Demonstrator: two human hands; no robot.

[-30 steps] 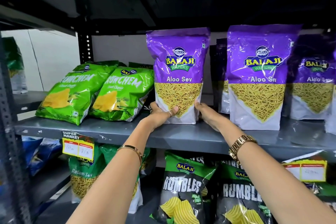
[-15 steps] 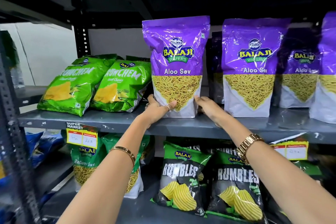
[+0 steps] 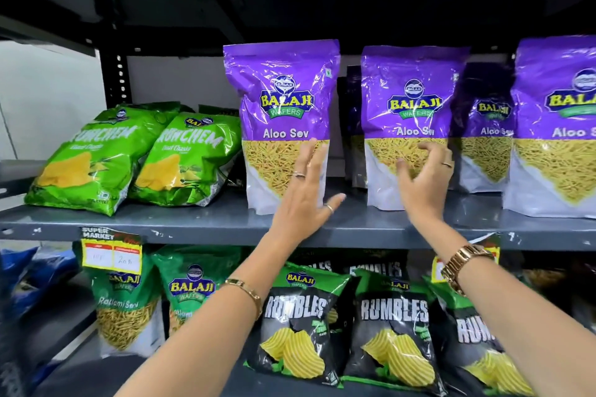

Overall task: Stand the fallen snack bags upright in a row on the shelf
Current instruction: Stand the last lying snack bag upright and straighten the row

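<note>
Purple Aloo Sev bag (image 3: 283,119) upright on grey metal shelf (image 3: 193,222), glossy crinkled film, flat sealed top, white base with yellow sev print; reads "Balaji Wafers, Aloo Sev". Left hand (image 3: 304,200) flat against its lower right front, fingers spread, gripping nothing. Right hand (image 3: 425,177) loosely curled in front of second Aloo Sev bag (image 3: 409,126); contact unclear, nothing clasped. Narrow gap between these two bags. Two puffy green Crunchem bags (image 3: 129,155) lean back at left. Shelf front edge bare. Below: black Rumbles bags (image 3: 296,325), yellow price tag (image 3: 111,259) under "Super Market".
</note>
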